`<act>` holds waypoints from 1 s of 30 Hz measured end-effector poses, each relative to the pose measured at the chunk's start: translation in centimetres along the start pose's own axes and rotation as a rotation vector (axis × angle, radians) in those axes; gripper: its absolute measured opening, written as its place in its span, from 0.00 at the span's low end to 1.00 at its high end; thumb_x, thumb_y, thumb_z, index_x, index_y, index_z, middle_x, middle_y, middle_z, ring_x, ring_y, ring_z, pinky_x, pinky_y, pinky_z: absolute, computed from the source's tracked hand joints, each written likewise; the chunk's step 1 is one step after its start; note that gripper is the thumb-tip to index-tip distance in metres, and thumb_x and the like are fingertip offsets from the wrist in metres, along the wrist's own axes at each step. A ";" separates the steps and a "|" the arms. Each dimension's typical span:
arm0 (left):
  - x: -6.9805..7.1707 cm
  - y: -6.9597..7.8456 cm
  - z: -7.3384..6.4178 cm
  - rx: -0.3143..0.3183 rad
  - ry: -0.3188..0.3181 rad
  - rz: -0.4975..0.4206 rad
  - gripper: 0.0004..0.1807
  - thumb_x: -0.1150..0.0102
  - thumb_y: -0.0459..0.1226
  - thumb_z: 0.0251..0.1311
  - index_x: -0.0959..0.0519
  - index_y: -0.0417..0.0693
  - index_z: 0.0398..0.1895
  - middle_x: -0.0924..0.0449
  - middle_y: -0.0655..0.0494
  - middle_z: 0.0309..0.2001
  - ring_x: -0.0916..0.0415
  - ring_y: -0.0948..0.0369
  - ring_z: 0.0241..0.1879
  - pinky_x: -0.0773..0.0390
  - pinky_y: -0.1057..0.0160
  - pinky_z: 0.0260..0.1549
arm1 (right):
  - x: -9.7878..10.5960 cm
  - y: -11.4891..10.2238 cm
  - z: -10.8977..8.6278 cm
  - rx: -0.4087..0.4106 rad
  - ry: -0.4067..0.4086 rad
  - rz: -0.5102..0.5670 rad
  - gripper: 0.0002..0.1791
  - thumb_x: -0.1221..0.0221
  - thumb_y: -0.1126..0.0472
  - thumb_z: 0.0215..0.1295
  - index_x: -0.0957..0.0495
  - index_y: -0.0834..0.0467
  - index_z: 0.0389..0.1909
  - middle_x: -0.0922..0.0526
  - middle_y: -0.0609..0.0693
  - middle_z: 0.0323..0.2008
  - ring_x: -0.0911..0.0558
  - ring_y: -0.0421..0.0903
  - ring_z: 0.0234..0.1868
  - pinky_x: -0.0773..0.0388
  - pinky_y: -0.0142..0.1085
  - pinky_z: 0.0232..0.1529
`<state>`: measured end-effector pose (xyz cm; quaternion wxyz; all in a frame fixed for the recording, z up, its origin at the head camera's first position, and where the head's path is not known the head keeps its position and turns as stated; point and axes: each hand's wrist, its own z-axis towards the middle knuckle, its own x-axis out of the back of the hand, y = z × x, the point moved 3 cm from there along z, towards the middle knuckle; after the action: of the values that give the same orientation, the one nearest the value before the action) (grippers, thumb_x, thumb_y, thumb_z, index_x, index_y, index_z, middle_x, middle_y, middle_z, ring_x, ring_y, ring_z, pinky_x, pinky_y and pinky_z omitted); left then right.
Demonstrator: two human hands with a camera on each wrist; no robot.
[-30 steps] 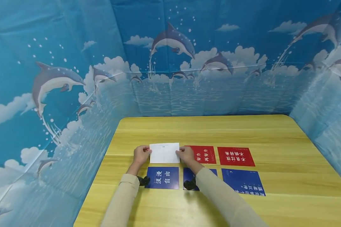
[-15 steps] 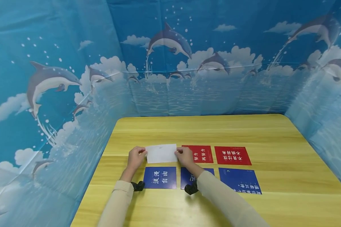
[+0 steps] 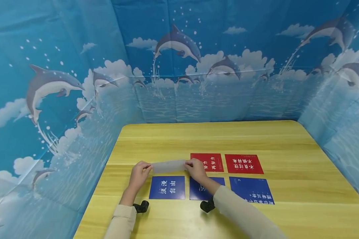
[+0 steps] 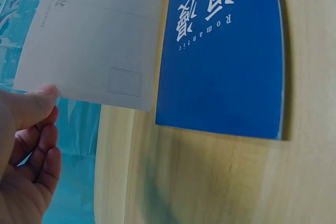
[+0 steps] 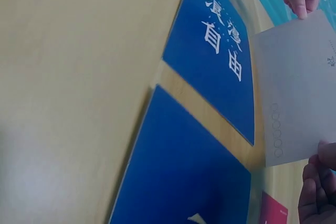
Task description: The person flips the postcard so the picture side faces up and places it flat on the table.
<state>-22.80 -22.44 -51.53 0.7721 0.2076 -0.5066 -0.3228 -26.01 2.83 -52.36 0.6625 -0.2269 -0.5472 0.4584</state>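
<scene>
A postcard (image 3: 168,167) is stretched between both hands, tilted so that it looks narrow in the head view. Its pale back, with a small printed stamp box and a row of postcode rings, faces the wrist cameras. My left hand (image 3: 139,174) pinches one short edge between thumb and fingers; the left wrist view shows the thumb (image 4: 37,103) at the corner. On the opposite edge, my right hand (image 3: 196,170) pinches the card, partly covering a red card (image 3: 216,162) behind it. Directly in front of the postcard lies a blue card (image 3: 167,193) with white characters.
Another blue card (image 3: 194,193) lies partly under the right forearm. Further right are a blue card (image 3: 254,187) and a red card (image 3: 243,163). The yellow wood-grain table (image 3: 215,137) is bordered by a dolphin-printed curtain (image 3: 173,106). Black wrist mounts (image 3: 142,206) stick out at the cuffs.
The postcard has tipped from showing its white face broadly to a narrow grey strip in the head view. Both hands keep their hold on its edges. The flat cards have stayed put.
</scene>
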 end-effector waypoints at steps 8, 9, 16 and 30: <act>0.6 0.2 -0.8 0.049 -0.067 -0.065 0.05 0.39 0.30 0.55 0.16 0.39 0.32 0.22 0.56 0.30 0.25 0.58 0.33 0.24 0.59 0.34 | 0.2 0.1 -0.8 0.022 -0.052 0.012 0.05 0.38 0.71 0.54 0.16 0.67 0.32 0.20 0.52 0.27 0.26 0.43 0.27 0.27 0.31 0.25; 0.7 0.1 -0.9 0.053 -0.075 -0.070 0.05 0.39 0.30 0.55 0.16 0.39 0.32 0.22 0.56 0.31 0.25 0.58 0.34 0.24 0.59 0.34 | 0.2 0.1 -0.8 0.015 -0.056 0.014 0.05 0.38 0.71 0.54 0.16 0.67 0.32 0.20 0.52 0.27 0.26 0.43 0.27 0.28 0.31 0.25; 0.9 0.1 -1.0 0.062 -0.119 -0.090 0.05 0.41 0.32 0.56 0.16 0.40 0.33 0.21 0.56 0.33 0.24 0.56 0.36 0.24 0.58 0.35 | 0.2 0.1 -1.1 -0.014 -0.082 0.015 0.06 0.37 0.70 0.54 0.16 0.65 0.33 0.18 0.51 0.30 0.23 0.44 0.30 0.25 0.30 0.28; 0.0 -1.3 -1.0 0.165 -0.209 -0.118 0.05 0.41 0.33 0.57 0.16 0.43 0.33 0.20 0.55 0.34 0.24 0.56 0.38 0.24 0.60 0.37 | -0.4 0.8 -1.2 -0.013 -0.169 -0.002 0.08 0.39 0.72 0.55 0.16 0.65 0.36 0.18 0.55 0.35 0.20 0.49 0.36 0.23 0.33 0.32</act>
<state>-22.24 -23.37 -52.71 0.6753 0.2648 -0.5958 -0.3447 -25.17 3.12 -53.53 0.6130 -0.1912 -0.6042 0.4719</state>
